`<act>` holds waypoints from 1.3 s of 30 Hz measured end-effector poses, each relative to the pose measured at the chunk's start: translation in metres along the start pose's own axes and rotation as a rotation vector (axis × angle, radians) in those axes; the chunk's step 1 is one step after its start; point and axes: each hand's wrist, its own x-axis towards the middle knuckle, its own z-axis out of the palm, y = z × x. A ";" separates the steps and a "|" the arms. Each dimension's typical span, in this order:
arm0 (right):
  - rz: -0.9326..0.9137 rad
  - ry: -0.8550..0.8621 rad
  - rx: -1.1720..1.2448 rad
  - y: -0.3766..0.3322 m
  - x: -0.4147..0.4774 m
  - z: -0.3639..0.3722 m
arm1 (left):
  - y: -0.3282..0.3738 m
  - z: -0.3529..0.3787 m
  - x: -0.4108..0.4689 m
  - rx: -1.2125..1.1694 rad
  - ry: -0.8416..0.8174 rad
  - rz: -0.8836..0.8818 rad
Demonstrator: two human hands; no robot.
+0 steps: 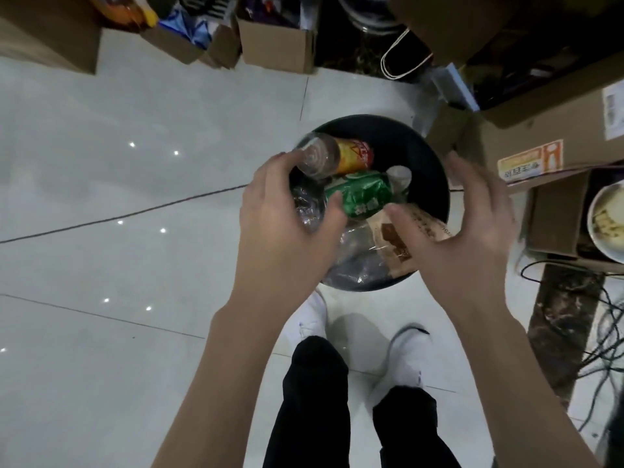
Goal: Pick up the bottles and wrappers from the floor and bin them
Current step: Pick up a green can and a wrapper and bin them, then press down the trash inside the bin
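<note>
A round black bin point(435, 170) stands on the white tiled floor just ahead of my feet. Over its left side my left hand point(280, 231) grips two plastic bottles lying side by side: a clear one with a yellow and red label point(351, 157) under my fingertips, and a green-labelled one point(364, 197) under my thumb. My right hand point(472, 238) hovers over the bin's right side with fingers spread, its thumb just above a brown printed wrapper point(395, 244) that leans on the rim. Crumpled clear plastic point(354, 261) lies at the bin's near edge.
Cardboard boxes point(277, 45) line the far side, and a larger box point(540, 136) sits close to the bin on the right. Black cables point(601, 349) trail over the floor at the right. My white shoes point(405, 359) stand right behind the bin. Bare tiles stretch to the left.
</note>
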 end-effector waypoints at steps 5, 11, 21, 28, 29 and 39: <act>0.026 -0.035 0.099 -0.032 -0.004 -0.045 | 0.031 -0.035 -0.024 -0.011 0.046 0.030; -0.082 -0.003 0.195 -0.102 0.008 -0.125 | 0.105 -0.092 -0.063 -0.042 0.146 0.095; -0.332 0.020 0.321 -0.262 0.003 -0.307 | 0.275 -0.231 -0.161 -0.100 0.362 0.222; -0.529 0.053 0.430 -0.364 -0.029 -0.439 | 0.368 -0.330 -0.259 -0.073 0.532 0.324; -0.563 0.057 0.446 -0.375 -0.035 -0.453 | 0.378 -0.340 -0.274 -0.075 0.558 0.329; -0.735 -0.080 0.539 -0.423 -0.110 -0.506 | 0.381 -0.386 -0.402 -0.108 0.764 0.298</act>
